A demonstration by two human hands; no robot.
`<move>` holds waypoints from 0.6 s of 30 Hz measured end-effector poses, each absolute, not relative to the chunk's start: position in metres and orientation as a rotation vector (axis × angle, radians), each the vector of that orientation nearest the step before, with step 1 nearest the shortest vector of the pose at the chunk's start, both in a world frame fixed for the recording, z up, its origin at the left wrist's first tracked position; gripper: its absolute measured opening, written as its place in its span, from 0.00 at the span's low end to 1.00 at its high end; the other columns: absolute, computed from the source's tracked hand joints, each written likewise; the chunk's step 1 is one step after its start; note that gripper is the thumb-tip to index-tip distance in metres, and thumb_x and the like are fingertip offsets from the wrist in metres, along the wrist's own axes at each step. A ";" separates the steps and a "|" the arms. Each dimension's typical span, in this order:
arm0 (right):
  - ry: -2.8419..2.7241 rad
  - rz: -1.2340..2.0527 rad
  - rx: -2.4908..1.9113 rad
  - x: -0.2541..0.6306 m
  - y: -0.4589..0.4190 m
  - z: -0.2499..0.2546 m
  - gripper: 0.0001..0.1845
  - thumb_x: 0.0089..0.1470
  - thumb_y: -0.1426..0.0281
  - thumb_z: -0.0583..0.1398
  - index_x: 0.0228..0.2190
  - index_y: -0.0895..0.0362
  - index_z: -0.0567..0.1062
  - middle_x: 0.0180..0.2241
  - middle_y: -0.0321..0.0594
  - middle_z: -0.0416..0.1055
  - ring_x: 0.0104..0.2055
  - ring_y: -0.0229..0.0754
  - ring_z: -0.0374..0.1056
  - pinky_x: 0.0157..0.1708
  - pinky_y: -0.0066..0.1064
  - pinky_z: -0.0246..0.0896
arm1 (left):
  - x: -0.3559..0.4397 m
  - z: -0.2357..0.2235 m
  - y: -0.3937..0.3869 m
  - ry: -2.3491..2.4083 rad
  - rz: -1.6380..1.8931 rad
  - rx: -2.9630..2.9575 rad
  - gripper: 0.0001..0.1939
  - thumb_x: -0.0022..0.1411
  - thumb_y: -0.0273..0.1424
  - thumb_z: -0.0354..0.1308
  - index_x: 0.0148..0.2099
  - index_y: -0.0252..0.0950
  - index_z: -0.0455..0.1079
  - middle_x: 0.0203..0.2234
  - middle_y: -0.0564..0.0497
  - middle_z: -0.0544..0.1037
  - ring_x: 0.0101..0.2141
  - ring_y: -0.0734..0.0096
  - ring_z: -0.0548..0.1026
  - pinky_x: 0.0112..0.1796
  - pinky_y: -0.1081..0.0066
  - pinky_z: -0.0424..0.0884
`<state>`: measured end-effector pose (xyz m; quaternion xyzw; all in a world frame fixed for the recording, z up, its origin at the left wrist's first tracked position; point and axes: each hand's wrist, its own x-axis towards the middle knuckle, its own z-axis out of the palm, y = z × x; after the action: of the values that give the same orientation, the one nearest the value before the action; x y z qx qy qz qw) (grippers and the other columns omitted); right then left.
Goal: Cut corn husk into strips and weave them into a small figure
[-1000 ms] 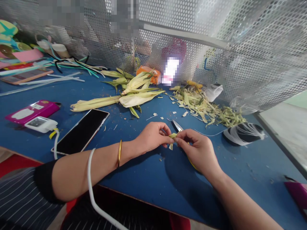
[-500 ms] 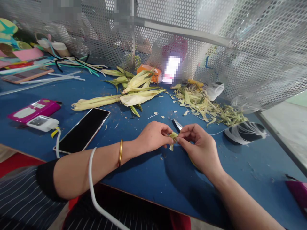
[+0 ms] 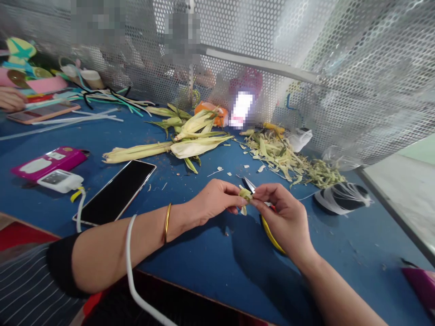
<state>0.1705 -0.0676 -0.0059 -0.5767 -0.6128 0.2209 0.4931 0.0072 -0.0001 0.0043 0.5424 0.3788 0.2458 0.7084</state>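
Observation:
My left hand (image 3: 215, 202) and my right hand (image 3: 284, 216) meet above the blue table (image 3: 204, 253), both pinching a small folded piece of pale green leaf strip (image 3: 244, 195) between their fingertips. Scissors (image 3: 251, 184) with a yellow handle (image 3: 272, 233) lie on the table just behind and under my right hand. A gold bangle (image 3: 166, 222) sits on my left wrist.
Long pale leaves (image 3: 170, 142) lie behind; a heap of leaf trimmings (image 3: 292, 158) at the back right. A black phone (image 3: 117, 190), a pink case (image 3: 47, 160), a white charger (image 3: 59, 180) and cable (image 3: 131, 267) are left. A wrapped dark object (image 3: 341, 198) lies right. Another person's hand (image 3: 10, 97) rests far left.
Both hands stay together on the leaf piece, working it slightly. The view has shifted, so the yellow scissor handle now shows under my right hand.

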 end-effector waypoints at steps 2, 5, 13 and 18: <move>-1.484 0.517 -1.398 0.170 -0.067 -0.007 0.06 0.53 0.69 0.64 0.34 0.53 0.73 0.31 0.36 0.75 0.33 0.39 0.72 0.36 0.31 0.68 | 0.007 0.004 0.000 0.832 0.549 1.214 0.03 0.51 0.25 0.63 0.30 0.31 0.78 0.21 0.53 0.75 0.22 0.79 0.68 0.28 0.76 0.67; -1.468 0.549 -1.386 0.168 -0.067 -0.008 0.06 0.53 0.68 0.64 0.34 0.53 0.72 0.30 0.36 0.74 0.32 0.39 0.72 0.34 0.31 0.68 | 0.006 0.002 0.000 0.807 0.554 1.325 0.04 0.52 0.26 0.63 0.31 0.32 0.79 0.21 0.53 0.75 0.22 0.78 0.68 0.28 0.75 0.66; -1.580 0.349 -1.611 0.176 -0.065 0.000 0.12 0.57 0.61 0.60 0.29 0.53 0.79 0.29 0.39 0.72 0.31 0.41 0.66 0.33 0.34 0.60 | 0.003 -0.001 -0.003 0.767 0.481 1.448 0.07 0.53 0.30 0.60 0.30 0.33 0.78 0.18 0.55 0.72 0.23 0.75 0.68 0.29 0.74 0.63; -1.417 0.911 -1.585 0.175 -0.060 0.002 0.15 0.49 0.57 0.64 0.24 0.56 0.78 0.24 0.37 0.72 0.28 0.40 0.65 0.30 0.32 0.58 | 0.002 0.002 -0.005 0.792 0.366 1.537 0.09 0.53 0.30 0.60 0.23 0.34 0.73 0.16 0.56 0.71 0.21 0.77 0.66 0.26 0.74 0.59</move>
<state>0.1746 -0.0596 0.0022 -0.6273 -0.5608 0.3604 0.4025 0.0017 -0.0048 0.0021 0.6722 0.3464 0.1601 0.6344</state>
